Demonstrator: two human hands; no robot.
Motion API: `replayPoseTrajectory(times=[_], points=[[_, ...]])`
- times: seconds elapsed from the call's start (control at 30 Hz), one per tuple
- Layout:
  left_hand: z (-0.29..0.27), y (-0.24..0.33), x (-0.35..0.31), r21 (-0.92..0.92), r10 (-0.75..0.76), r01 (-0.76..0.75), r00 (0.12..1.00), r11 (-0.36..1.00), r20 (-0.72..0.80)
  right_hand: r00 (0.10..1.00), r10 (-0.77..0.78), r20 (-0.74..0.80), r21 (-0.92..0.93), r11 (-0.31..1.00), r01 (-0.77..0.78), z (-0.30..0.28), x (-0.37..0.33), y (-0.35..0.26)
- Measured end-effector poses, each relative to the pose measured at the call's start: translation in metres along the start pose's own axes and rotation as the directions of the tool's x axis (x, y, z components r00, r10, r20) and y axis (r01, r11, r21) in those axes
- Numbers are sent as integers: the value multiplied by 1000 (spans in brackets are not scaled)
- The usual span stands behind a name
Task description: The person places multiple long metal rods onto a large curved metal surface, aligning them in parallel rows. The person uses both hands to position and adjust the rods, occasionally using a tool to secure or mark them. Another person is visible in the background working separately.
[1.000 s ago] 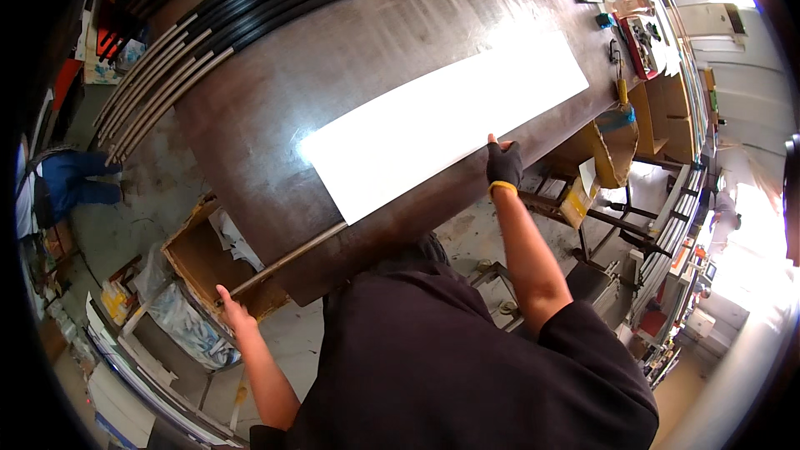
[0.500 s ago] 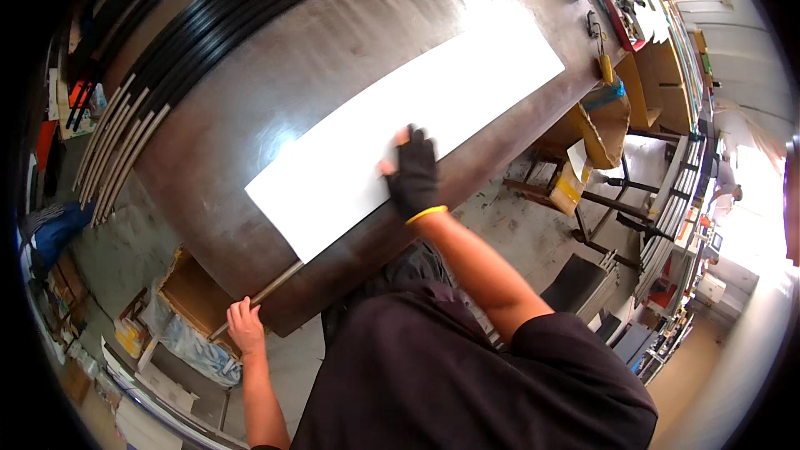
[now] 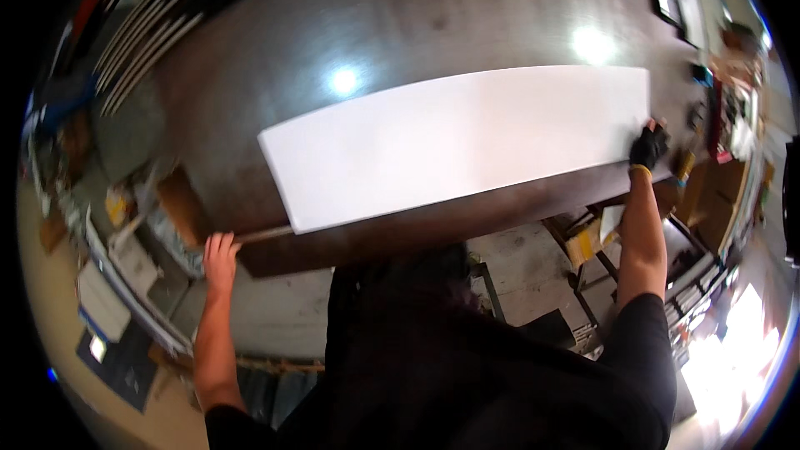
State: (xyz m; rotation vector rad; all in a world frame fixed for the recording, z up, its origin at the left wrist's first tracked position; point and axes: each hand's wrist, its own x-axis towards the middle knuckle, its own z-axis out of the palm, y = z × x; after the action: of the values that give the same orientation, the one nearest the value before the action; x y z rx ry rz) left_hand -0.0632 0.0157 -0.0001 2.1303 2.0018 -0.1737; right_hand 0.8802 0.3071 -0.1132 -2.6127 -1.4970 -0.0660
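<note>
A long white sheet (image 3: 450, 146) lies along the near part of a dark metal-topped table (image 3: 433, 37). My bare left hand (image 3: 221, 260) is closed round the end of a thin rod (image 3: 265, 236) beyond the table's left end. The rod runs to the sheet's near left corner, where the sheet hides the rest. My right hand (image 3: 649, 147), in a black fingerless glove with a yellow cuff, is at the sheet's right end. Its fingers are curled there, and what they grip is hidden.
Dark bars with pale ends (image 3: 154, 42) lie at the far left of the table. A cardboard box (image 3: 182, 204) stands off its left end. A yellow-handled tool (image 3: 686, 165) and a red tray (image 3: 722, 129) are at the right. Metal racking stands at the lower right.
My right hand has moved from the sheet's middle out to its right end, and its fingers have curled. My left hand stays on the rod. The view has turned, so the sheet looks more level.
</note>
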Motion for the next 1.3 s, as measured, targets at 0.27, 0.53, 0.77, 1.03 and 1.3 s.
replayPoseTrajectory(times=[0.27, 0.53, 0.77, 1.03, 1.3], points=[[5, -3, -4, -219, -29, 10, 996, 976, -87, 792, -611, -2, 138, 784, 605, -19, -301, -244], [12, -10, -1, -249, -1, -48, 981, 967, -195, 449, -893, -31, 897, 173, 406, -84, -603, -535], [26, -14, -15, -308, -65, -7, 973, 951, -221, 624, -761, 176, 738, 522, 428, -95, -534, -474], [27, -13, -12, -307, -51, -32, 965, 951, -257, 515, -783, 348, 509, 619, 598, -103, -494, -469], [26, -14, -15, -311, -42, -48, 960, 949, -276, 526, -810, 258, 635, 553, 539, -80, -485, -459]])
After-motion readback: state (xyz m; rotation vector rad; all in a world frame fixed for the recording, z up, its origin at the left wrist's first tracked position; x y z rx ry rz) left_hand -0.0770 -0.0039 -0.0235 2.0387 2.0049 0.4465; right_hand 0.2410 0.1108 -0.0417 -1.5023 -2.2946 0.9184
